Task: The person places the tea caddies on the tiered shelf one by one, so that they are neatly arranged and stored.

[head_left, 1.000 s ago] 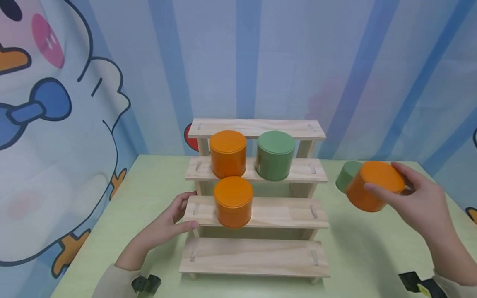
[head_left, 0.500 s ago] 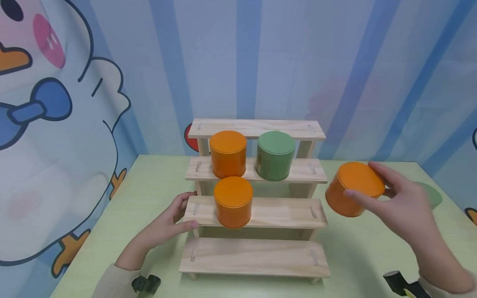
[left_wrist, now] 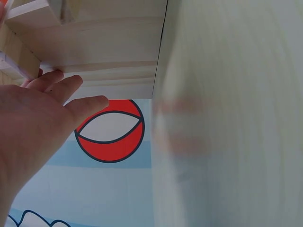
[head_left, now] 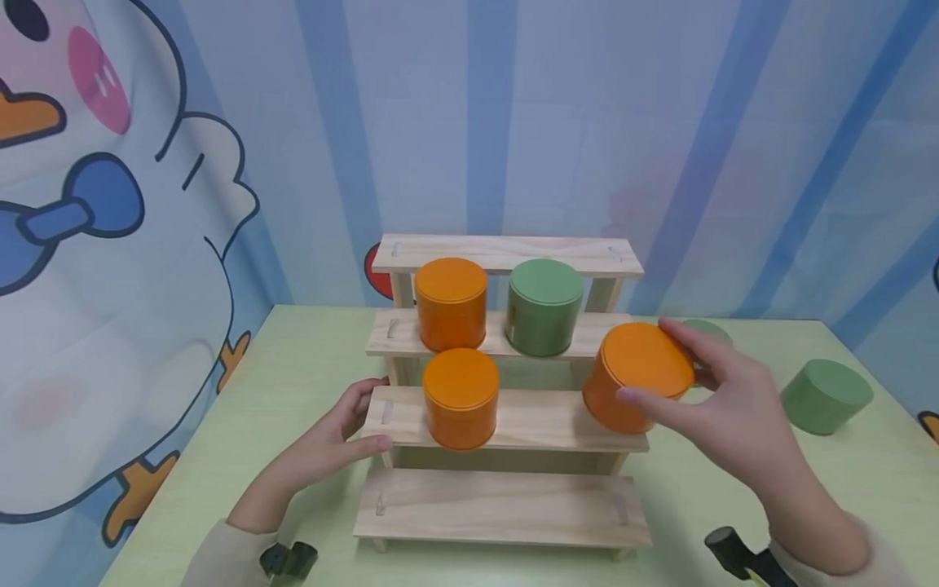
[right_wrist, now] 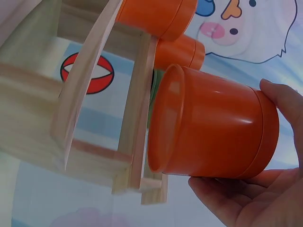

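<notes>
Head view: The right hand (head_left: 741,416) grips an orange lidded canister (head_left: 634,375), thumb on the near side, fingers on the far side. The canister is tilted, lid toward the palm, at the right end of the second-lowest tier of the four-tier wooden stand (head_left: 499,509); base contact cannot be confirmed. The left hand (head_left: 323,444) holds the left end of that tier between thumb and fingers. Between the hands, a second orange canister (head_left: 460,399) stands on this tier; a third orange canister (head_left: 451,306) and a green canister (head_left: 544,308) stand one tier higher. Another green canister (head_left: 826,395) rests on the table to the right of the right hand; one more (head_left: 707,328) is partly hidden behind that hand.

Left wrist view: The left hand's fingers reach beneath the tier, against the stand; the thumb is barely in frame.

Right wrist view: Thumb and fingers span the held canister near its lid (right_wrist: 269,137), leaving the base unobstructed. Handling estimate: light, stiff walls, smooth and moderately slippery finish, low fragility. Grip across the diameter, below the lid seam where possible, since the lid may separate.
</notes>
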Available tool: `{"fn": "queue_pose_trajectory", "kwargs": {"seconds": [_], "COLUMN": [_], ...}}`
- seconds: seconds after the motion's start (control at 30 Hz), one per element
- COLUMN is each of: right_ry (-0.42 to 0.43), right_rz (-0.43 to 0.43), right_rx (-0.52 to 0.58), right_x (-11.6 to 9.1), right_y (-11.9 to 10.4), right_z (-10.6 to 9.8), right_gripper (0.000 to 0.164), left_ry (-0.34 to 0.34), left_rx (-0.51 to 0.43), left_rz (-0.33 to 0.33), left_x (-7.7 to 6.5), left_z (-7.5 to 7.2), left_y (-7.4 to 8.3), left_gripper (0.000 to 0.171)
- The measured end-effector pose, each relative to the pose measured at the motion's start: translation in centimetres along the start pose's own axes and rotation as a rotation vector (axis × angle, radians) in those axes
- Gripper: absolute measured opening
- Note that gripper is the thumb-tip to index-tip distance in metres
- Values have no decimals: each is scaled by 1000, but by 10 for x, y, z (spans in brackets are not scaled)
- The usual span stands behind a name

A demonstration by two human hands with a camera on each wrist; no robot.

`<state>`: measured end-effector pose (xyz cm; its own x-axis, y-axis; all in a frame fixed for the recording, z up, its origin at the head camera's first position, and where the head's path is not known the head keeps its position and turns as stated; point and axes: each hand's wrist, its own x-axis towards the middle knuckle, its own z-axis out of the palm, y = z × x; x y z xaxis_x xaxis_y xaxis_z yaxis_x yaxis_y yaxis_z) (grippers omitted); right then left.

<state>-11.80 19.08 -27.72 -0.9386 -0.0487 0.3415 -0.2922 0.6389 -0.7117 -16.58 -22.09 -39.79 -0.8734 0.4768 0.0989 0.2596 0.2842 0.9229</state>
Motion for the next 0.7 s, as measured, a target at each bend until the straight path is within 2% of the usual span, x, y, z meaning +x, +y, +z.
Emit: {"fn": "queue_pose_trajectory", "kwargs": {"seconds": [0.2,0.7], "right_ry": [-7,-35], "right_rz": [-38,-34], "right_rx": [24,17], "right_x": [1,1], "right_y": [-11,-23], "right_z": [13,41], "right_gripper": [79,82], "left_ry": [2,7], "left_rx": [2,27], "left_rz": [8,8], "left_x": [0,1], "left_z": [0,0], "left_y": [-1,-1], "left_gripper": [71,70]}}
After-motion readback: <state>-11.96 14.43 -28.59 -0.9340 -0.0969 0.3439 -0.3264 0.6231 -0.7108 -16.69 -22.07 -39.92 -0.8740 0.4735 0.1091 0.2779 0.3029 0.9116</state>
